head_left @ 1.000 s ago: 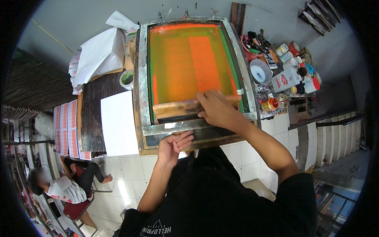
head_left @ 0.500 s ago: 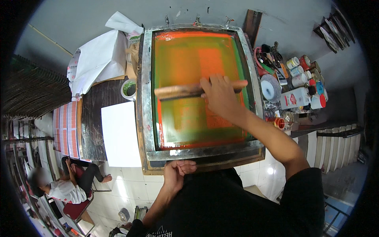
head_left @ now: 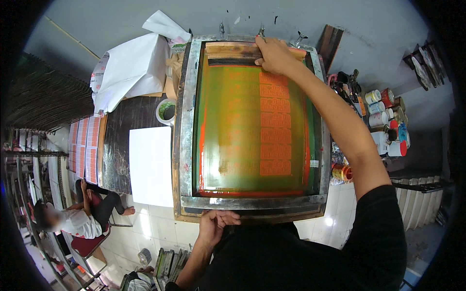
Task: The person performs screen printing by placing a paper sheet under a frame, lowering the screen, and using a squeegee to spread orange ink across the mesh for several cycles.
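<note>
A screen-printing frame (head_left: 188,140) with a grey metal rim lies before me, over a wooden-edged base. Its green mesh (head_left: 233,126) carries a thin orange film, with a block of repeated orange shapes right of centre. Orange ink lines the sides and near end. At the frame's far end my right hand (head_left: 277,57) is closed around the handle of a wooden squeegee (head_left: 228,50), which lies crosswise with its dark blade edge toward me. My left hand (head_left: 213,228) is beside the near edge of the base, its fingers bent, somewhat apart, with nothing visible in them.
Left of the frame are white paper (head_left: 151,165), a tape roll (head_left: 165,112) and a large paper-wrapped bundle (head_left: 131,68). Ink tins and bottles (head_left: 381,109) crowd the right side. A seated person (head_left: 90,213) and a dark rack (head_left: 43,99) are at left.
My right hand has pushed the squeegee from mid-screen to the far end. Orange shapes now show more clearly in the mesh. The left hand stays by the near edge, its fingers a little looser.
</note>
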Tool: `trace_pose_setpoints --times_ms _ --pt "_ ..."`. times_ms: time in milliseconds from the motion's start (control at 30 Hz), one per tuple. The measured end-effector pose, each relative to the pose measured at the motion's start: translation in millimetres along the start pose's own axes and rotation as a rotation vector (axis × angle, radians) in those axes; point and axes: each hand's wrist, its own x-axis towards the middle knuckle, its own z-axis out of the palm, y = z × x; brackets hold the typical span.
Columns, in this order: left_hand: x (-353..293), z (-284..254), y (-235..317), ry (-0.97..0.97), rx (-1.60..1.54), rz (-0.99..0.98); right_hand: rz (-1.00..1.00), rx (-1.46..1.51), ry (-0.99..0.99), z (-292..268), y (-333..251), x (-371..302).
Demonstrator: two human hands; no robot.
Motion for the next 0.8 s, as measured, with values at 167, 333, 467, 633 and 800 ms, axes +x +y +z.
trace_pose_setpoints --times_ms 167,333,467,633,800 --pt "1.7 -3.8 3.5 -0.135 -0.035 0.027 0.002 0.134 0.127 -18.5 -0.9 -21.7" --pt "-5.3 -0.6 17.3 -0.359 -0.091 0.073 -0.067 0.163 0.272 -109.2 -51.5 -106.6" --pt "-25.8 48.9 69.2 -0.708 -0.056 0.239 -0.091 0.154 0.428 -195.1 -105.2 -201.2" --pt "-46.4 137.1 143.9 -0.954 0.016 0.429 0.081 0.176 0.551 -249.2 -129.0 -228.9" --pt "-10.7 156.4 169.9 -0.671 0.659 0.873 0.113 0.122 0.695 -290.9 -140.6 -200.4"
